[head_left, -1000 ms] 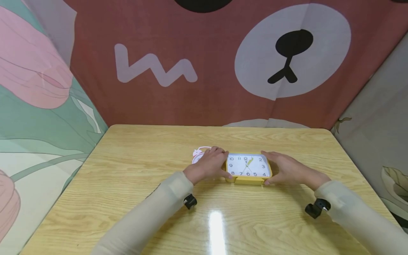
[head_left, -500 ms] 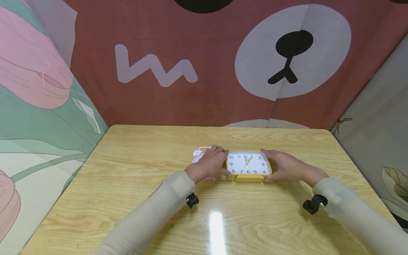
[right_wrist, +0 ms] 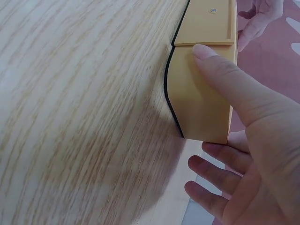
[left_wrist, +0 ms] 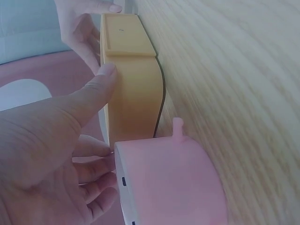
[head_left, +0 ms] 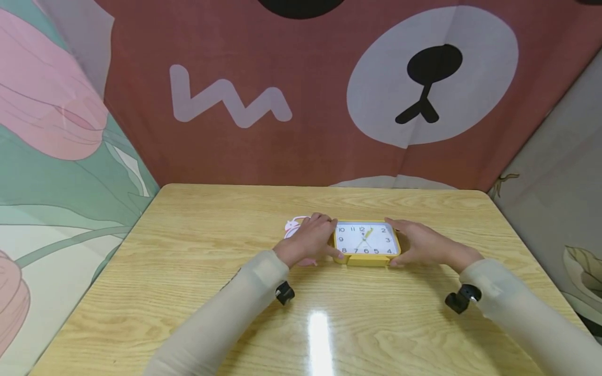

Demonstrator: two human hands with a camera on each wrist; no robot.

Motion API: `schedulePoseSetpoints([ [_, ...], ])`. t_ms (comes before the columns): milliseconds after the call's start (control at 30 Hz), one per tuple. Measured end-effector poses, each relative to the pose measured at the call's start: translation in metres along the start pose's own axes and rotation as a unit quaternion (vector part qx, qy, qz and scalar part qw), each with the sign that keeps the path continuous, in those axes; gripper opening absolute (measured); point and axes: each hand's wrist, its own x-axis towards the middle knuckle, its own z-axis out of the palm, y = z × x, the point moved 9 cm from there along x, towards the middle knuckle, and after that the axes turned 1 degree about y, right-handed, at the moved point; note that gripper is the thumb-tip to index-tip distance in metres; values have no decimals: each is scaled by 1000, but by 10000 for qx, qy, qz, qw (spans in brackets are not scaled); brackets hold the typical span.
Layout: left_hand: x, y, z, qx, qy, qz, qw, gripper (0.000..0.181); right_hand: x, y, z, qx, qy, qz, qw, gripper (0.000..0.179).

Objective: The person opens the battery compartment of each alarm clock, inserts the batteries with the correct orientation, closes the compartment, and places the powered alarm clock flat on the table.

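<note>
A yellow rectangular clock [head_left: 366, 237] lies face up on the wooden table, its white dial showing dark numerals. My left hand [head_left: 310, 240] grips its left end, thumb on the near side and fingers toward the far side. At the opposite end my right hand [head_left: 425, 243] holds it the same way; in the right wrist view that thumb presses the clock's yellow side [right_wrist: 201, 93]. Just left of it a pink round clock [head_left: 291, 225] is mostly hidden behind my left hand. The left wrist view shows the pink clock's casing [left_wrist: 171, 183] and small foot close beside the yellow one.
The light wooden table [head_left: 211, 224] runs back to a reddish-brown cloth [head_left: 320, 151] with a cartoon face. Patterned cloths hang at the left and right sides. A bright light reflection [head_left: 320, 339] lies on the near part of the tabletop.
The yellow clock has slid slightly toward the far edge of the table, with both hands holding it. More of the pink clock's lower part shows below my left wrist.
</note>
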Motion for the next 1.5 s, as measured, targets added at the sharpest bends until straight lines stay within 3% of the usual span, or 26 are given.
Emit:
schedulePoseSetpoints([
  [667,0,1,-1,104,21,41,9999,95,-1,3,2,209,97,27,9997,118],
  [1233,-6,1,-3,257,179,184,9993,91,-6,-5,-4,359,-92,46,9993,118],
  [1367,-7,1,-7,257,292,171,9991,84,-13,-7,-13,361,-37,202,9991,106],
  [1500,-10,-1,-13,189,410,162,9988,77,-17,-9,-22,274,259,210,9991,87],
])
